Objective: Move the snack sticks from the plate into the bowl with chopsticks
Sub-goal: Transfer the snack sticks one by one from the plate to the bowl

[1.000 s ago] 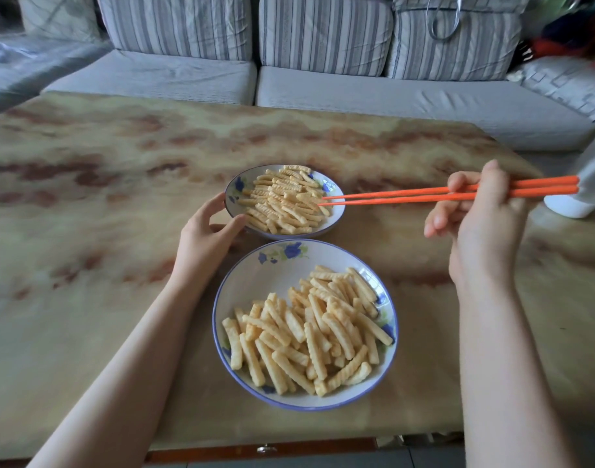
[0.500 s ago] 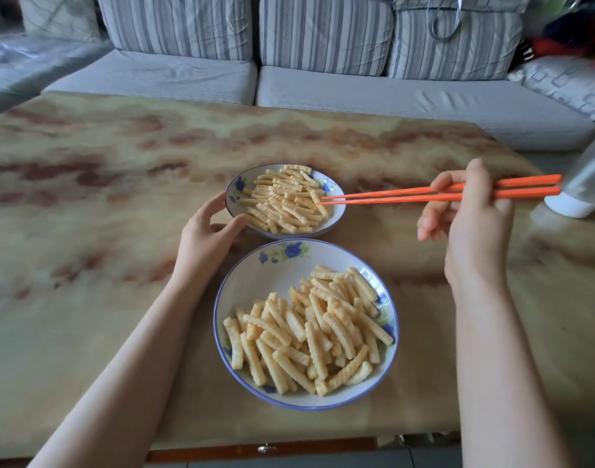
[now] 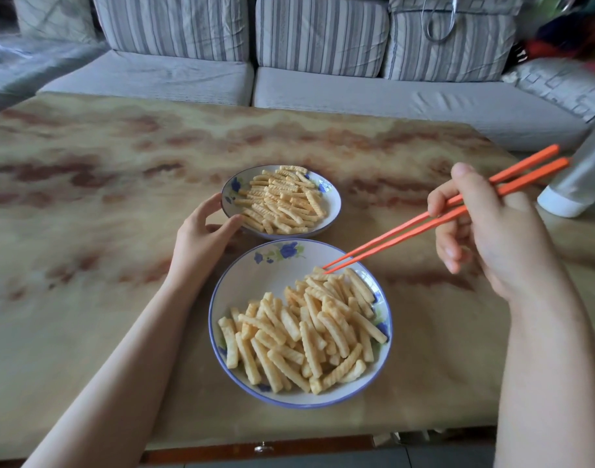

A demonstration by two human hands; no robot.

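A wide blue-rimmed plate point(image 3: 265, 275) near me holds a pile of ridged yellow snack sticks point(image 3: 309, 332). Just behind it stands a smaller floral bowl point(image 3: 335, 197) with more snack sticks point(image 3: 282, 201) inside. My right hand point(image 3: 492, 238) grips a pair of orange chopsticks point(image 3: 390, 238); their tips are close together and touch the far edge of the pile on the plate. Nothing is held between the tips. My left hand point(image 3: 201, 238) curls round the bowl's near left rim, thumb and fingers against it.
Both dishes sit on a marbled beige table point(image 3: 87, 197), whose front edge runs just below the plate. A grey-white bottle point(image 3: 583, 184) stands at the right edge. A striped grey sofa point(image 3: 323, 92) lines the far side.
My right hand swung the chopsticks from over the bowl down to the plate, so the tips now meet the pile there. The left hand kept its place on the bowl.
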